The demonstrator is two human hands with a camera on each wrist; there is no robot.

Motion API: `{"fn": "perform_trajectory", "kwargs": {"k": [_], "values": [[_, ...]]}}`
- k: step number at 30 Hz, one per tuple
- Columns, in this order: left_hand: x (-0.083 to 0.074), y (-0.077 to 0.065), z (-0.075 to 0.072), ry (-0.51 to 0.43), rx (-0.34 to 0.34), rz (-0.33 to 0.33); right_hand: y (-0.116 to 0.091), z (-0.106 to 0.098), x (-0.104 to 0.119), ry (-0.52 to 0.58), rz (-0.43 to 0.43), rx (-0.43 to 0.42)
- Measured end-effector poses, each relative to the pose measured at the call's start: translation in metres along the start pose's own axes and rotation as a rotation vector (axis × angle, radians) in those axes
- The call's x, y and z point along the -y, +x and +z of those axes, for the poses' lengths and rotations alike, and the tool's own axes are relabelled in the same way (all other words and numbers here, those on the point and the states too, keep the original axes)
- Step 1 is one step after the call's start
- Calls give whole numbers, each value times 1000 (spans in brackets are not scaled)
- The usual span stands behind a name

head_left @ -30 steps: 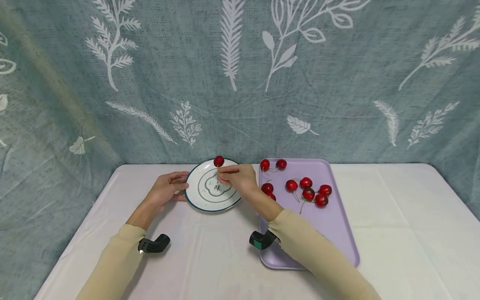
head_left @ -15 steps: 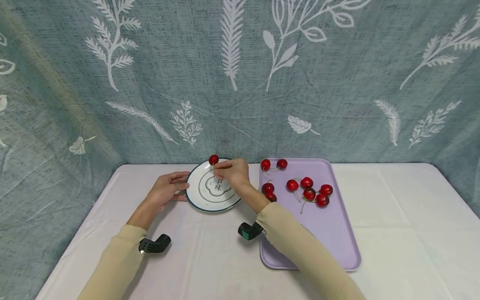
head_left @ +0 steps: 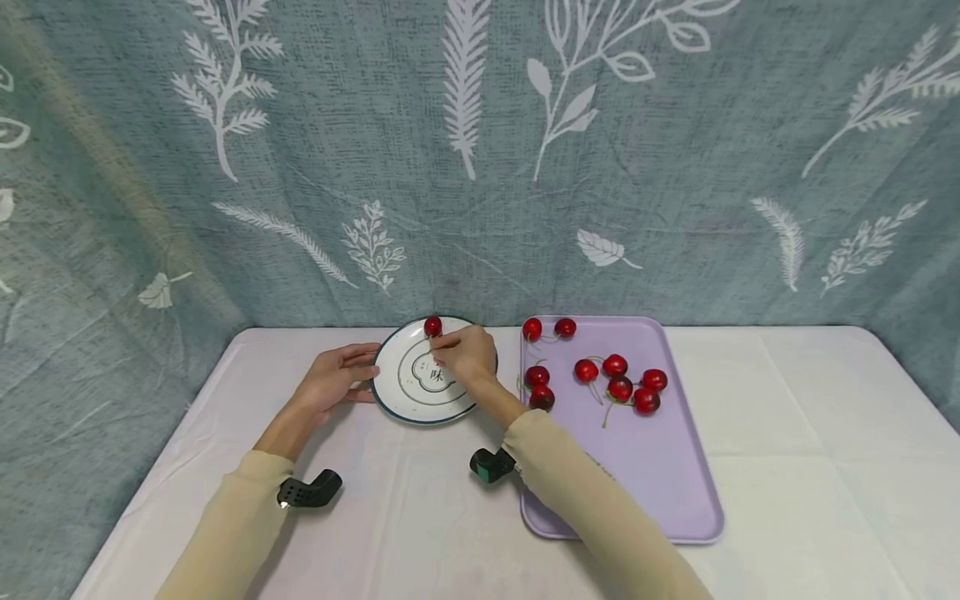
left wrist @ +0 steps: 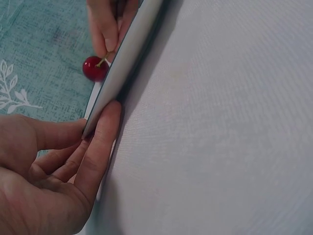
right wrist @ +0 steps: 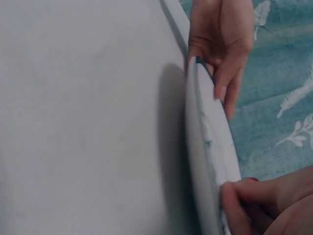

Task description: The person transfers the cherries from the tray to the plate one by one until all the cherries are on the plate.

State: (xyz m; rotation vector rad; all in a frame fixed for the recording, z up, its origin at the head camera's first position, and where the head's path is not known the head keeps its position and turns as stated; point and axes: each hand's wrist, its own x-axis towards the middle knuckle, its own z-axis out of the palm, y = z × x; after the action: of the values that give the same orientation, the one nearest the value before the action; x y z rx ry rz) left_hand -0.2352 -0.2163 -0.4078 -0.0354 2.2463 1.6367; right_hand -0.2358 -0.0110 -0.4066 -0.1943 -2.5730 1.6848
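Observation:
A white plate (head_left: 408, 400) with a dark blue rim and printed characters lies at the back of the table. My left hand (head_left: 330, 381) holds its left edge, the thumb at the rim and fingers beneath, as the left wrist view shows. Over the plate's far part, my right hand (head_left: 470, 354) pinches a red cherry (head_left: 432, 327) by its stem (left wrist: 102, 61). The fruit points away from the hand, close over the plate's far rim. In the right wrist view, the right fingers (right wrist: 234, 205) mostly hide the cherry.
Right of the plate is a lilac tray (head_left: 637, 492) with several red cherries (head_left: 619, 388) on its far half. The right sleeve (head_left: 585, 483) crosses the tray's near left side. A patterned teal cloth (head_left: 480, 233) hangs behind the white-covered table (head_left: 795, 467).
My right hand has moved left over the plate, and the cherry has come down closer to its far rim. My left hand keeps its place on the plate's edge.

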Motion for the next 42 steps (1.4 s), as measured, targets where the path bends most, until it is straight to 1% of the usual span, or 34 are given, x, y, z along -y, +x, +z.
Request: {"fn": "perform_trajectory", "kwargs": {"k": [3,6,15,24,33,39,42], "values": [[-1,0,1,1,-2,-6,1,-1,3,-112,-29,-23],[-2,0,2,3,-4,-5,1,-1,4,-161,-39,-43],[-4,1,3,1,-8,-1,2,-2,4,-140,-29,-51],[-4,0,3,6,-13,0,0,-4,5,-153,-15,-30],[-1,-1,1,-3,-11,15,0,-4,6,-129,-3,-10],[0,-1,1,1,-22,2,-3,-7,7,-140,-20,19],[1,-1,1,-1,-25,-1,-5,-9,8,-117,-9,52]]}}
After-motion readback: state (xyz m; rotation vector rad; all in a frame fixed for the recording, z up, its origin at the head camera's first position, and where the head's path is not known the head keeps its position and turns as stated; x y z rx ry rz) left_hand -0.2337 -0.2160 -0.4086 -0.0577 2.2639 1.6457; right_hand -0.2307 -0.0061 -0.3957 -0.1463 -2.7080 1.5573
